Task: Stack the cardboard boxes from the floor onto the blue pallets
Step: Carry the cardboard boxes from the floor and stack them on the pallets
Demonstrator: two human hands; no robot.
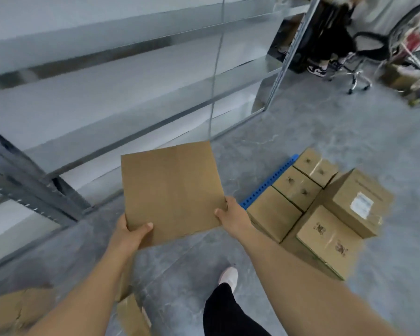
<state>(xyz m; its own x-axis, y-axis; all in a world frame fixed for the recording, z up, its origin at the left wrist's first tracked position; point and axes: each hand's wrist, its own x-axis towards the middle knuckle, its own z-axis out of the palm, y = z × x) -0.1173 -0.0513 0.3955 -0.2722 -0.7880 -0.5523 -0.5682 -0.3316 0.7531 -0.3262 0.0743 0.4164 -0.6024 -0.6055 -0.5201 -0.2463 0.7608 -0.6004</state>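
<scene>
I carry a plain brown cardboard box in front of me above the floor. My left hand grips its near left corner, thumb on top. My right hand grips its right edge. To the right, a blue pallet lies on the floor, only its left edge showing. Several cardboard boxes sit on it in a row. A larger box with a white label rests on top, and another box stands nearest me.
Grey metal shelving runs along the left and back. More cardboard lies at the lower left by my feet. A seated person on an office chair is at the far right. My leg and shoe are below.
</scene>
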